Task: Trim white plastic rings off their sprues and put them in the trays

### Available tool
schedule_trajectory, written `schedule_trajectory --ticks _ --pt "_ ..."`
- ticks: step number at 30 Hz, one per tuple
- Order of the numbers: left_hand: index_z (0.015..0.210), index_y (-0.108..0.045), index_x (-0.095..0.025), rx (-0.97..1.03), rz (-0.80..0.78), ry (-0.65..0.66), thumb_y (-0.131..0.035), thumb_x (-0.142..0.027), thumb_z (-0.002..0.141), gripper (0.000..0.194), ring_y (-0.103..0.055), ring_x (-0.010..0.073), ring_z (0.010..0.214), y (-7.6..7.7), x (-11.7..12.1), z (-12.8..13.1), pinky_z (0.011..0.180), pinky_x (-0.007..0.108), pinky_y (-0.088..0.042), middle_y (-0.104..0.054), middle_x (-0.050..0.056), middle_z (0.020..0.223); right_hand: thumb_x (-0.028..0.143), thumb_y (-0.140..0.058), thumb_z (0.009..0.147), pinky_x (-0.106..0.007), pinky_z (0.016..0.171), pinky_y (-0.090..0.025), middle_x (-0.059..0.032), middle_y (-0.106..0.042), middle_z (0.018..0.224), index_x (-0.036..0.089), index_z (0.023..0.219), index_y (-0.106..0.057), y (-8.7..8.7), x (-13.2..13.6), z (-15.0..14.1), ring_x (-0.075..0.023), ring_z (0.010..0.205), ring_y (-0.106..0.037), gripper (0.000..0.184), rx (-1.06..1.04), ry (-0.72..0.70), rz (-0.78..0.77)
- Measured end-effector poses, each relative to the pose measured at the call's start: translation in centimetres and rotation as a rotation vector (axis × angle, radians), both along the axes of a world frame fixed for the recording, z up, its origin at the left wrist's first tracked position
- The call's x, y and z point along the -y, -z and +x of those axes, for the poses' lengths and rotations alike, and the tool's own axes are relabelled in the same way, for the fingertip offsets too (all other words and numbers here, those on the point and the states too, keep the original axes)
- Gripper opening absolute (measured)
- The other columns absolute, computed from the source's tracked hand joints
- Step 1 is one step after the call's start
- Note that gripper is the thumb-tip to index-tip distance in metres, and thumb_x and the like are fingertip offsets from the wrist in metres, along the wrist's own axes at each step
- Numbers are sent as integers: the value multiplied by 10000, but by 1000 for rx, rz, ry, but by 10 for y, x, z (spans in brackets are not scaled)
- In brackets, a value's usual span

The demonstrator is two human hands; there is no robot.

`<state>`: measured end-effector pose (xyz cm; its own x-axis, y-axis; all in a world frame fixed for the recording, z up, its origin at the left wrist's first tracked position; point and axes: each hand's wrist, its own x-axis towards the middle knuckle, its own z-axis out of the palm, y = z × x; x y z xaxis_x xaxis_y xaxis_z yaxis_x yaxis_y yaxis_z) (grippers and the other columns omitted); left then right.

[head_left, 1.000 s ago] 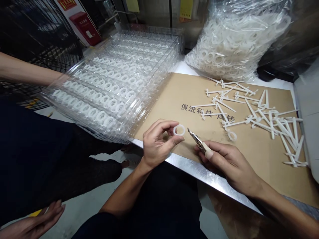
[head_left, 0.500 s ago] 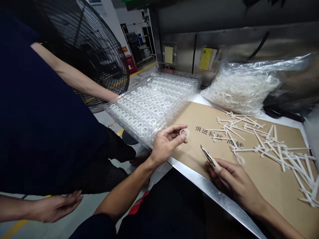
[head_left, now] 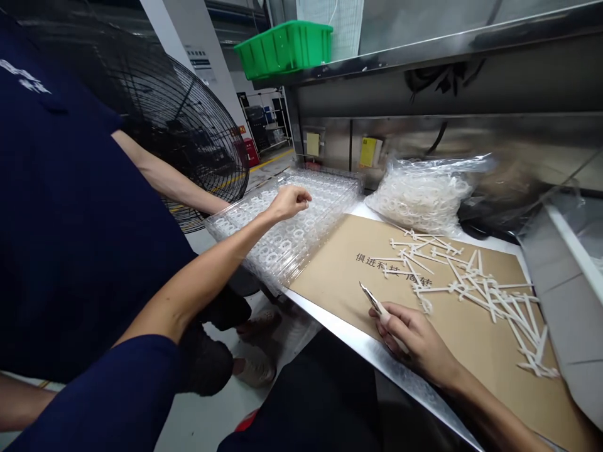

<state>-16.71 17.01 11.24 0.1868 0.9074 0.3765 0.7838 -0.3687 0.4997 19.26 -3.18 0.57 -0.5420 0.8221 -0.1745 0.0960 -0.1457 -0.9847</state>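
My left hand (head_left: 292, 204) hangs with curled fingers over a stack of clear plastic trays (head_left: 325, 194) filled with rows of white plastic rings. No ring shows in that hand, though the fingers could hide one. My right hand (head_left: 414, 336) grips small side cutters (head_left: 375, 302) with pale handles, their steel tips pointing up and left over a brown cardboard sheet (head_left: 339, 276). Nearest that hand, white plastic runners with rings attached (head_left: 466, 289) lie in a loose heap on the cardboard.
A co-worker in a navy shirt (head_left: 70, 188) stands at the left, next to a black wire fan (head_left: 188, 132). A bag of white rings (head_left: 419, 201) rests behind the cardboard. The steel table edge (head_left: 377, 351) runs in front, with a grey bin (head_left: 565, 301) at right.
The view has swung up and back. My left hand has moved from above the cardboard to over the trays, and its ring no longer shows. My right hand still holds the cutters.
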Motion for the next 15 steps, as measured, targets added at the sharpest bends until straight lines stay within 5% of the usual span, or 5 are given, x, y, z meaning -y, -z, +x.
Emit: schedule_trajectory --ticks 8,15 --pt "940 -797 -150 -203 -44 66 -659 -142 712 267 -618 160 688 7 -23 6 752 290 -435 -708 12 714 563 -490 1052 -258 528 -334 35 -465 695 172 893 -564 -2 0 0 -112 572 -427 428 32 -30 112" --pt "911 -796 -146 -233 -24 45 -691 -194 756 193 -635 167 727 -18 -18 18 723 284 -422 -743 36 783 520 -427 1079 -260 525 -355 33 -466 712 170 983 -585 -1 -1 1 -125 579 -451 396 83 -57 206"
